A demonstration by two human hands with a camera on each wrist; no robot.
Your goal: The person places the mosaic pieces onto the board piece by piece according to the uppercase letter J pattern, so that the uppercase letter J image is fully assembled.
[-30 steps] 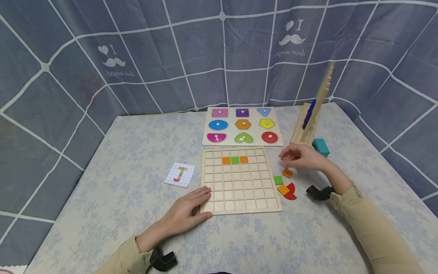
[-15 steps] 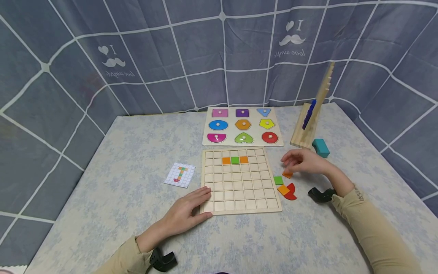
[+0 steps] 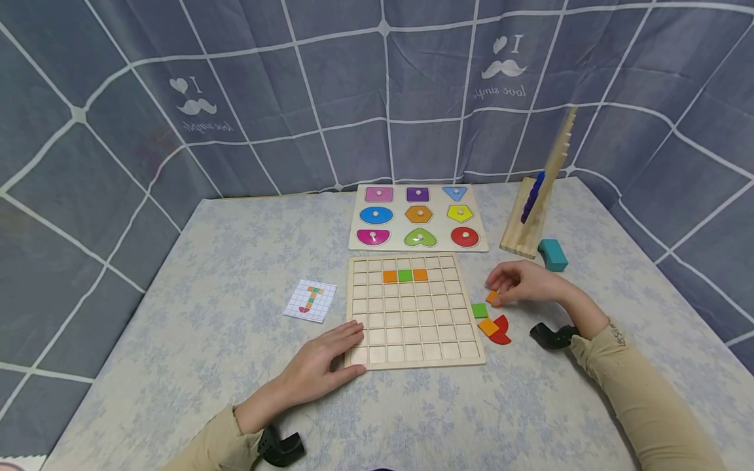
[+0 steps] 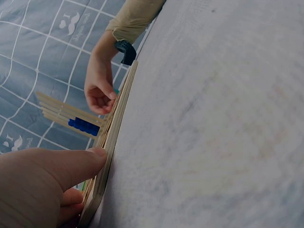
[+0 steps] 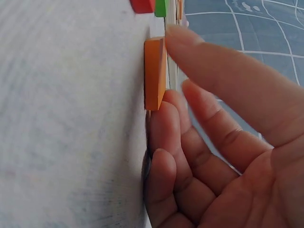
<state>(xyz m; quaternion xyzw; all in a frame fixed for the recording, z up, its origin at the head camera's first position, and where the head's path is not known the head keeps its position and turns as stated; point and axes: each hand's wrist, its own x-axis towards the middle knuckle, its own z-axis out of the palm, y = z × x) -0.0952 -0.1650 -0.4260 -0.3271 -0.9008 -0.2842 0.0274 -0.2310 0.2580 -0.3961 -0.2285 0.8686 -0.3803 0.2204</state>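
My left hand (image 3: 318,363) rests at the lower left corner of a wooden grid board (image 3: 412,327), thumb on its front edge and fingers fairly straight along the left side. A row of orange, green and orange square tiles (image 3: 404,276) sits in the board near its top. To the right of the board, my right hand (image 3: 527,282) has its thumb and fingers at opposite edges of an orange square tile (image 5: 154,73), low against the table. Beside it lie a green square tile (image 3: 480,311), another orange square tile (image 3: 488,327) and red rounded pieces (image 3: 502,337).
A pattern card (image 3: 310,301) lies left of the board. Behind the board is a knobbed shape puzzle (image 3: 391,242). A wooden stand with pegs (image 3: 518,242) and blue pieces rises at the back right, close to a teal block (image 3: 552,255).
My right hand has come down and slightly toward me, onto the orange square tile at the board's right. The left hand has stayed on the board.
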